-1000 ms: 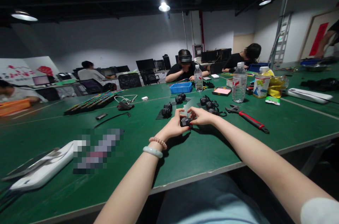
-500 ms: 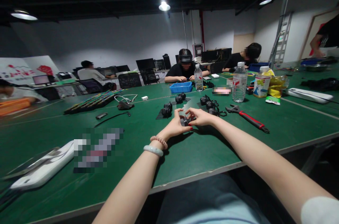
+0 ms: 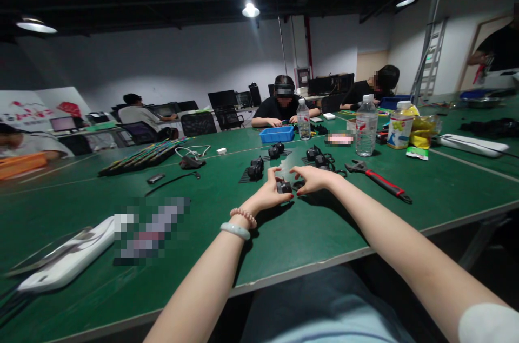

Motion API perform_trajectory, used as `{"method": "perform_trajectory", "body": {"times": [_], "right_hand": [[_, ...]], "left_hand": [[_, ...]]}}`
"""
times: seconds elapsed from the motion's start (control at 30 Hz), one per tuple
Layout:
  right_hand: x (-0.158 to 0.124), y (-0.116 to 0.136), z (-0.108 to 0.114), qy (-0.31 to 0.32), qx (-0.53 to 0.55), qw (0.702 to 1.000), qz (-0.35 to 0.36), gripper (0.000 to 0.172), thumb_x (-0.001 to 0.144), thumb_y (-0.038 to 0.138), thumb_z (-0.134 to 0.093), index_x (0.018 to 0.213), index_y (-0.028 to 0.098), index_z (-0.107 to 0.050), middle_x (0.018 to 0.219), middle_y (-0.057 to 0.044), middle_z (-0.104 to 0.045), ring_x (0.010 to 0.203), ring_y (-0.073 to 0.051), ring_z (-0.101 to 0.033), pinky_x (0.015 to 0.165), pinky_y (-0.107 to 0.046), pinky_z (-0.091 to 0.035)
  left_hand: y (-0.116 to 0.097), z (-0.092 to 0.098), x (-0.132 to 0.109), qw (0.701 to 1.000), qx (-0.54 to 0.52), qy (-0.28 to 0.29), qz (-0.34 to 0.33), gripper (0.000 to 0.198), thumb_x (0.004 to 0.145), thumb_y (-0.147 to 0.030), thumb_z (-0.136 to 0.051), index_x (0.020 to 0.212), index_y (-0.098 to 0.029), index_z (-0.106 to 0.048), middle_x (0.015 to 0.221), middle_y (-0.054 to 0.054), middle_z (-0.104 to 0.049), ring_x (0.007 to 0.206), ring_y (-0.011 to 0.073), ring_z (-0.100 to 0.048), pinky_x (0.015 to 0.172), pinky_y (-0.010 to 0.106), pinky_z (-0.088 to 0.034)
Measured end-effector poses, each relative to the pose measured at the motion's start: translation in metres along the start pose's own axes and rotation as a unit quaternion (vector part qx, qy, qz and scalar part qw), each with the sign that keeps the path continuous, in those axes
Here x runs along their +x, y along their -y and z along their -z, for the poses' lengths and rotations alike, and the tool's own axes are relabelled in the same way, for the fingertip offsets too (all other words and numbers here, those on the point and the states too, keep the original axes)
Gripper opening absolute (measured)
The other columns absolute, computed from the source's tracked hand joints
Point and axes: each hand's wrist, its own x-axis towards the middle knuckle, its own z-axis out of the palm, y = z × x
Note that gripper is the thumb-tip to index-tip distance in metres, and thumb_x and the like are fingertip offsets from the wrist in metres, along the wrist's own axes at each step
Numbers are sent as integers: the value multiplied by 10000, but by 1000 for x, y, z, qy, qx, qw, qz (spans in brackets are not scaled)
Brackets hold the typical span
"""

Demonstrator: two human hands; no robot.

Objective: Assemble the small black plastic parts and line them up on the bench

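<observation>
My left hand (image 3: 272,187) is closed around a small black blocky device (image 3: 284,186), its thumb and fingers at the device's sides, just above the green table (image 3: 284,240). To its right, a short gap away, my right hand (image 3: 311,178) pinches a small dark part (image 3: 299,185) whose kind I cannot make out. Similar black devices lie beyond my hands: one (image 3: 255,168) on a slatted black piece at the left, one (image 3: 276,150) farther back. More black devices (image 3: 314,153) stand behind my right hand, partly hidden by it.
An adjustable wrench (image 3: 385,183) lies right of my right forearm. Water bottles (image 3: 365,129), a blue tray (image 3: 277,134) and a yellow-labelled bottle (image 3: 400,125) stand farther back. A white power strip (image 3: 77,256) lies at the left. A co-worker (image 3: 283,105) sits opposite.
My right hand has moved slightly right, away from the black device, with a small dark part now showing at its fingers. My left hand keeps its hold almost unmoved.
</observation>
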Motion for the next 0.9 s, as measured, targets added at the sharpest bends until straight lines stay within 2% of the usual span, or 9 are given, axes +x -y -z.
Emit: {"method": "perform_trajectory", "body": {"times": [0.17, 0.37, 0.6, 0.9], "right_hand": [[2, -8, -5, 7, -31, 999, -12, 684, 513, 289, -683, 1130, 163, -416, 962, -93, -575, 853, -212, -540, 695, -271, -403], [5, -14, -8, -11, -38, 999, -28, 566, 572, 222, -633, 1101, 150, -445, 891, -87, -595, 800, -194, -551, 661, -255, -407], [4, -2, -6, -18, -51, 999, 9, 563, 560, 209, -630, 1092, 144, -458, 832, -67, -597, 732, -169, -546, 609, -226, -393], [-1, 11, 1, -44, -22, 996, 68, 603, 556, 182, -607, 1127, 152, -416, 877, -48, -578, 763, -149, -529, 666, -236, -388]], "left_hand": [[8, 1, 2, 1000, 25, 1, 4, 706, 609, -303, -591, 1151, -214, -148, 914, 27, -463, 711, 113, -511, 616, 246, -440], [9, 1, 2, 1000, 30, -2, 7, 724, 602, -311, -597, 1155, -222, -137, 918, 25, -453, 704, 106, -512, 617, 243, -437], [10, 2, 3, 1000, 13, 5, -2, 712, 600, -264, -596, 1149, -205, -146, 854, 10, -457, 673, 99, -505, 605, 245, -441], [3, 2, -1, 1000, 13, 1, -10, 695, 614, -259, -600, 1146, -187, -160, 869, 26, -458, 728, 122, -506, 662, 278, -438]]}}
